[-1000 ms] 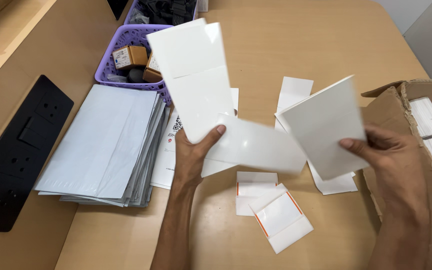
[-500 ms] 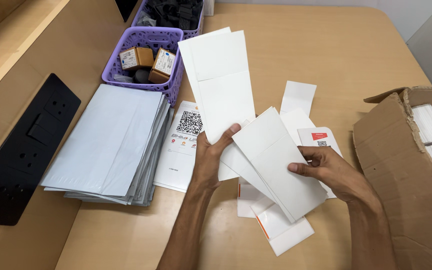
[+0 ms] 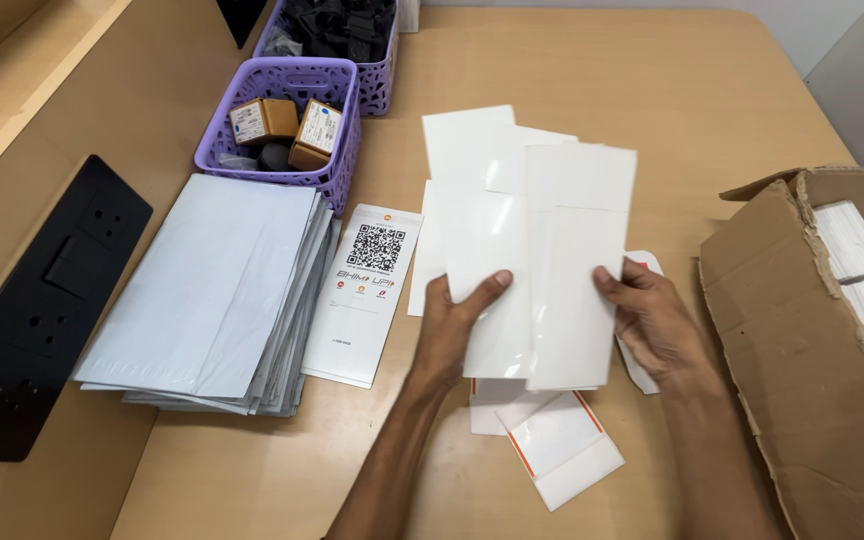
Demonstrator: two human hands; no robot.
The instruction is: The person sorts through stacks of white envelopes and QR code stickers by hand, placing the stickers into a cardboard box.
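Note:
Both my hands hold a bunch of glossy white cards (image 3: 537, 250) upright above the wooden table (image 3: 592, 80), the cards overlapping side by side. My left hand (image 3: 452, 325) grips their lower left edge with the thumb across the front. My right hand (image 3: 652, 320) grips the lower right edge, thumb on the front card. Below the hands lie small white sheets with orange edges (image 3: 552, 445). Another white card lies partly hidden under my right hand.
A stack of grey mailer bags (image 3: 207, 290) lies at the left, with a printed code card (image 3: 364, 290) beside it. Two purple baskets (image 3: 337, 80) hold small boxes and black parts. A black panel (image 3: 32, 310) lies far left. An open cardboard box (image 3: 812, 340) holds white packs.
My right hand has brought its cards against those in my left hand. The fanned, tilted cards are now lined up upright between both hands.

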